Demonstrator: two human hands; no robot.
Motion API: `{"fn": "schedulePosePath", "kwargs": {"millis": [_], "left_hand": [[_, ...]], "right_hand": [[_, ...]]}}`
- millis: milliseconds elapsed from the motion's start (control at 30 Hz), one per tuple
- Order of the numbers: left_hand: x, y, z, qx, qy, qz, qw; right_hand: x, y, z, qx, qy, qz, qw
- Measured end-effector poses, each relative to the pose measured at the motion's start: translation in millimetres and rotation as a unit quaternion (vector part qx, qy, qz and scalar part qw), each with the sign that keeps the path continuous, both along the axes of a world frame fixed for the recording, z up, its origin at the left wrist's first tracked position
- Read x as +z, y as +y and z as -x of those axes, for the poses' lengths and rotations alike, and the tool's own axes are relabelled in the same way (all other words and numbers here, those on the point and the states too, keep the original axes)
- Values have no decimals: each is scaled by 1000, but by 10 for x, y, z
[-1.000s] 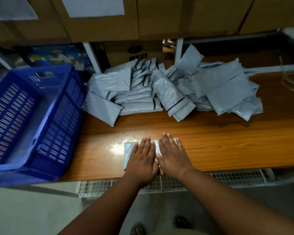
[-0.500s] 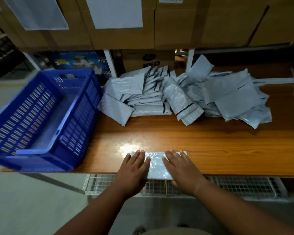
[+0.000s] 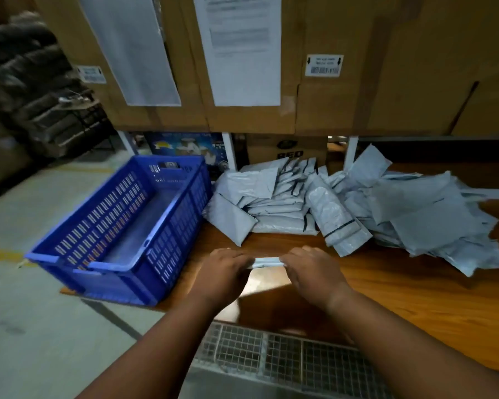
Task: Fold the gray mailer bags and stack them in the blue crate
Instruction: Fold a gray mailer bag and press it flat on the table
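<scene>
At the far left, the blue crate (image 3: 118, 234) is seen at the table's (image 3: 415, 295) left end, its floor apparently still bare. Just right of it, the left hand (image 3: 222, 272) is curled in a grip on one end of the folded bag (image 3: 267, 262), while the other end is pinched by the right hand (image 3: 314, 272). Half a second ago the bag was pressed flat under both palms; now it has been lifted clear of the table, so the fold is judged finished and transfer to the crate begun. Further right, the unfolded pile (image 3: 357, 208) is left waiting.
</scene>
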State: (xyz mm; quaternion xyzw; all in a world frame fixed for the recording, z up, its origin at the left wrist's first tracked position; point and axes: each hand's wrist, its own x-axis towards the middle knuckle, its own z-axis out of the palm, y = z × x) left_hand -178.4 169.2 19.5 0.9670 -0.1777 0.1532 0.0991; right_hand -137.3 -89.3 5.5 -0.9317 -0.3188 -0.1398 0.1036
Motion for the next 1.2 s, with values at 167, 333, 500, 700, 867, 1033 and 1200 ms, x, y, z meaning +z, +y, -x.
{"fn": "schedulePosePath", "kwargs": {"millis": [167, 333, 500, 700, 867, 1033, 1200], "left_hand": [[639, 340, 17, 63, -51, 13, 997], [1244, 861, 180, 146, -100, -4, 984], [1499, 1542, 274, 231, -121, -23, 965], [1309, 2493, 184, 295, -101, -14, 950], [1014, 3265, -136, 329, -5, 28, 944], [721, 3811, -516, 341, 87, 41, 935], [546, 4037, -902, 370, 182, -2, 911]], "right_hand": [[607, 456, -452, 83, -73, -81, 991], [1239, 1242, -705, 144, -125, -115, 975], [1604, 2166, -887, 201, -146, -90, 964], [1506, 3414, -1156, 221, -151, -10, 963], [1288, 4355, -1397, 232, -95, 78, 965], [1029, 5025, -1771, 217, -38, 187, 957], [740, 5482, -2106, 174, 34, 244, 953]]}}
